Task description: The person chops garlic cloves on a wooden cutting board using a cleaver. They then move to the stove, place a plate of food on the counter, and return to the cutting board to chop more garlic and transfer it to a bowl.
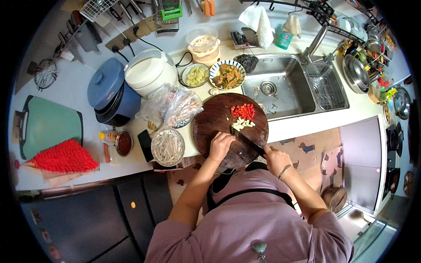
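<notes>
A round dark wooden chopping board [206, 127] lies at the counter's front edge. On it are a pile of chopped red pepper [244, 112] and, just nearer, a small pile of pale chopped pieces [242, 124], possibly garlic. My right hand [276, 161] is closed round the handle of a dark-bladed kitchen knife [250, 143], whose blade lies low over the board, its tip toward the far left. My left hand [221, 145] rests on the board left of the blade, fingers curled and pressed down. Whatever is under those fingertips is hidden.
A steel sink [285, 107] sits right of the board. Behind it stand a patterned bowl of food [227, 75] and a bowl of pale green pieces [195, 76]. Leftward are plastic bags [169, 105], a bowl of white strips [168, 147], a phone [145, 146] and a white cooker [151, 72].
</notes>
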